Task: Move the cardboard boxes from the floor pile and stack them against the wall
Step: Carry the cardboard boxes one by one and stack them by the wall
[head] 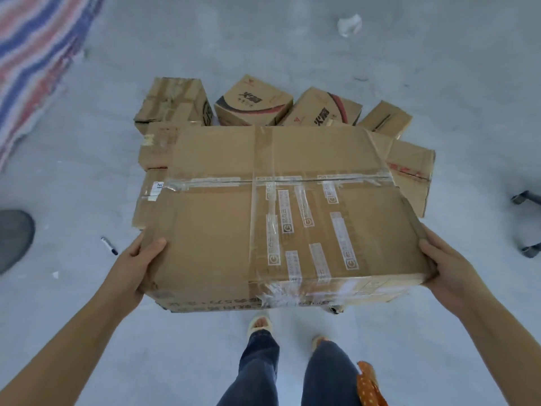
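Note:
A large taped cardboard box (219,218) fills the middle of the head view, held up over the grey floor. My left hand (133,268) grips its near left corner, thumb on top. My right hand (445,268) clasps its near right corner. Behind the box lies the floor pile: a crumpled box (172,102), two printed boxes (253,102) (322,111), a small box (385,118) and a flattened one (412,171). More boxes (155,148) are partly hidden under the held box. No wall is in view.
A striped red, blue and white tarp (35,54) covers the far left floor. A dark round base (13,237) and a marker pen (109,245) lie at left. Chair casters (527,224) stand at right. Crumpled paper (349,24) lies far back. My legs (292,370) are below the box.

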Motion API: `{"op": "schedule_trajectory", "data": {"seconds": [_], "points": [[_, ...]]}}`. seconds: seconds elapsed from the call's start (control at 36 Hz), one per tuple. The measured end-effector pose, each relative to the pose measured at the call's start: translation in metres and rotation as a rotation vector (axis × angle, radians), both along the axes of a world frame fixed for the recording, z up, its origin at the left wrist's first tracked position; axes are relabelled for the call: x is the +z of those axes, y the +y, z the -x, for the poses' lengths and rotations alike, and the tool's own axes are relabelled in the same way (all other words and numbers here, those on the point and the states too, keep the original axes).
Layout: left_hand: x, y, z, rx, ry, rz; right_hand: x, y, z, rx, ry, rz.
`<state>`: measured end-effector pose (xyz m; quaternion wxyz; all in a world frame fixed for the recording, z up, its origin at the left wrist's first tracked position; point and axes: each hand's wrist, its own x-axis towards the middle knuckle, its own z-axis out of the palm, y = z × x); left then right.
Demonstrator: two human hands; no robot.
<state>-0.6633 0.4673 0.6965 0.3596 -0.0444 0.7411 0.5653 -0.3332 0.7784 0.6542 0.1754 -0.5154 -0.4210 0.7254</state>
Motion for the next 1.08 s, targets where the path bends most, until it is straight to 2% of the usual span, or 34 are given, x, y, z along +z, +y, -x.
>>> {"op": "schedule_trajectory", "data": {"seconds": [0.19,0.36,0.58,0.81,1.08], "points": [[0.016,-0.051,-0.078,0.215,0.05,-0.042,0.016,0.025,0.016,0.235,0.027,-0.036],[0.023,-0.086,-0.161,0.39,0.067,-0.056,0.039,0.033,0.02,0.417,0.121,0.014],[0.027,-0.128,-0.272,0.654,0.071,-0.04,0.051,0.013,0.026,0.617,0.054,-0.002],[0.041,-0.186,-0.396,0.938,0.077,0.003,0.065,-0.061,0.037,0.932,0.057,0.019],[0.045,-0.259,-0.622,1.387,0.108,0.025,0.085,-0.229,-0.014,1.329,0.021,0.004]]}}
